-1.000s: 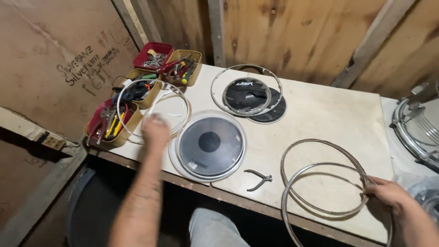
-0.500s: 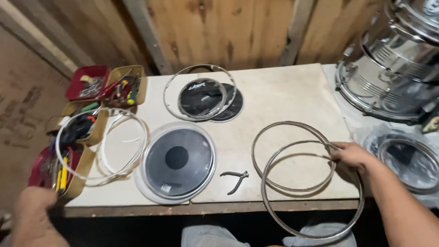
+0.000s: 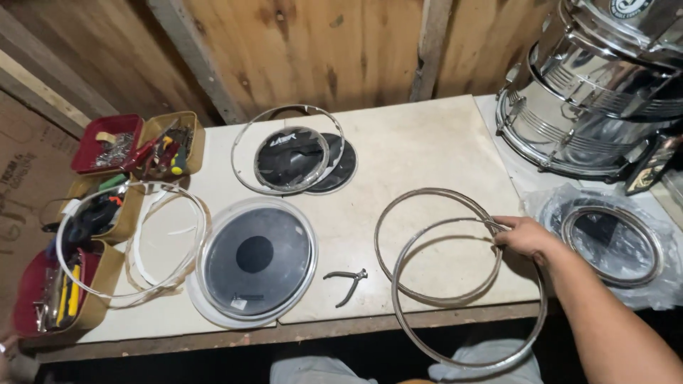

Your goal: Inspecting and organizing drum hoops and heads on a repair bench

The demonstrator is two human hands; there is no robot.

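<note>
My right hand point(image 3: 525, 236) is closed on the right side of two thin metal hoops where they overlap. One hoop point(image 3: 384, 220) lies flat on the pale tabletop point(image 3: 420, 142). The other hoop point(image 3: 469, 361) hangs out past the table's front edge. Small pliers point(image 3: 346, 281) lie just left of the hoops. Further left sits a clear drumhead with a black centre dot point(image 3: 256, 259). My left hand is out of the picture.
Two dark-patched drumheads inside a hoop point(image 3: 290, 153) lie at the back. White hoops point(image 3: 135, 242) rest at the left by red and tan tool trays point(image 3: 107, 142). A chrome drum point(image 3: 590, 92) stands at the right, with a bagged drumhead point(image 3: 612, 245) below it.
My left hand left the dotted drumhead, dropped to the lower left and went out of view. The view swung right. My right hand stayed on the hoops.
</note>
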